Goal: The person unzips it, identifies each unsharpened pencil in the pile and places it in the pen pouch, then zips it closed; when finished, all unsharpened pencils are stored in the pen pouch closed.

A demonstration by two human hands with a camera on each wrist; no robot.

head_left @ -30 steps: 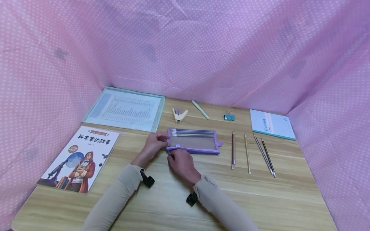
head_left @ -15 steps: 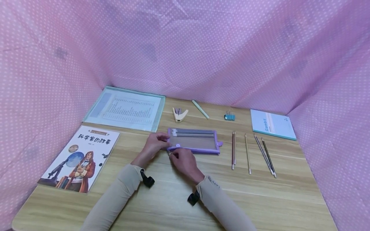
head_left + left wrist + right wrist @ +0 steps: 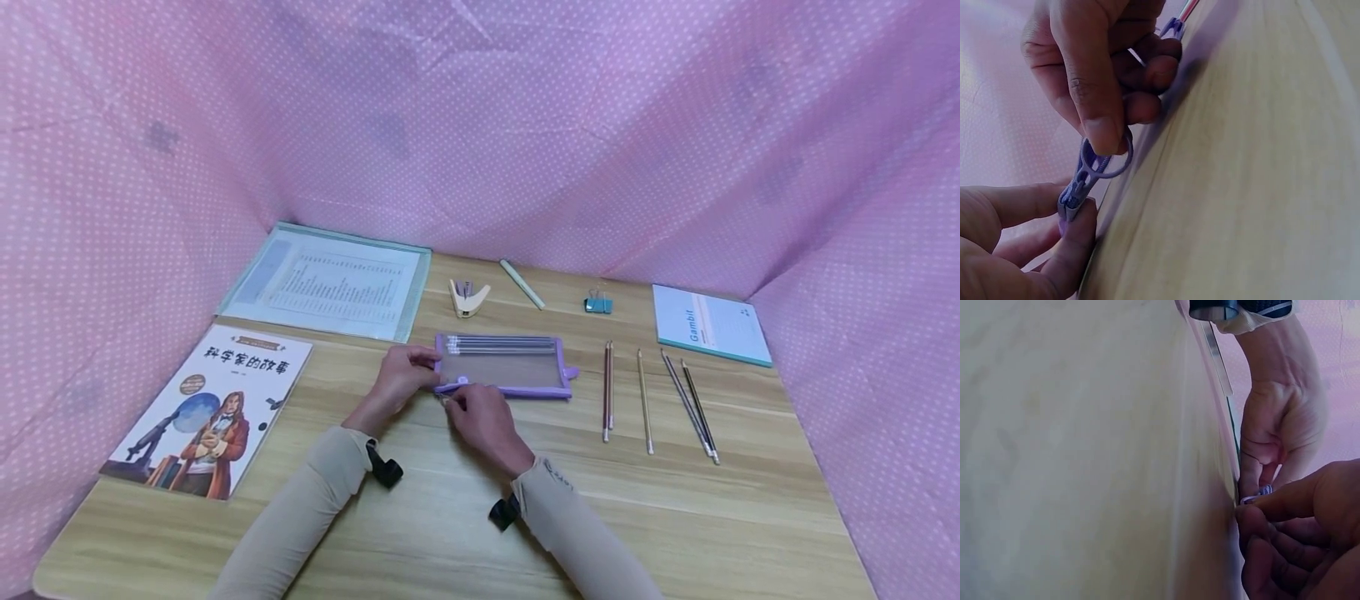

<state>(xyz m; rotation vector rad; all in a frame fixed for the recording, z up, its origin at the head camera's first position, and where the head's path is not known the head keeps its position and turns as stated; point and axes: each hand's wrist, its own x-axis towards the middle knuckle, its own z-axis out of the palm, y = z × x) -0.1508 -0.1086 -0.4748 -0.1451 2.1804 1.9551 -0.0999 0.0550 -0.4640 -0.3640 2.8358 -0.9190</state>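
Observation:
A purple-edged mesh pencil case (image 3: 510, 367) lies flat at the middle of the table, with several pencils (image 3: 502, 344) along its far side inside. My left hand (image 3: 399, 377) grips the case's left end between thumb and fingers. Close by, my right hand (image 3: 487, 423) pinches the ring-shaped zipper pull (image 3: 1109, 175) at the near left corner. In the left wrist view, the zipper end (image 3: 1071, 203) sits between the left fingers and thumb. The right wrist view shows both hands meeting at that corner; most of the case is hidden there.
Right of the case lie several loose pencils (image 3: 643, 400) and a notebook (image 3: 712, 325). Behind it are a stapler (image 3: 468, 302), a pale green pen (image 3: 522, 284) and a binder clip (image 3: 598, 306). A document folder (image 3: 330, 283) and a book (image 3: 210, 408) lie left.
My right hand has shifted slightly right along the case's near edge, with the zipper pull pinched. The left hand keeps its place at the left end.

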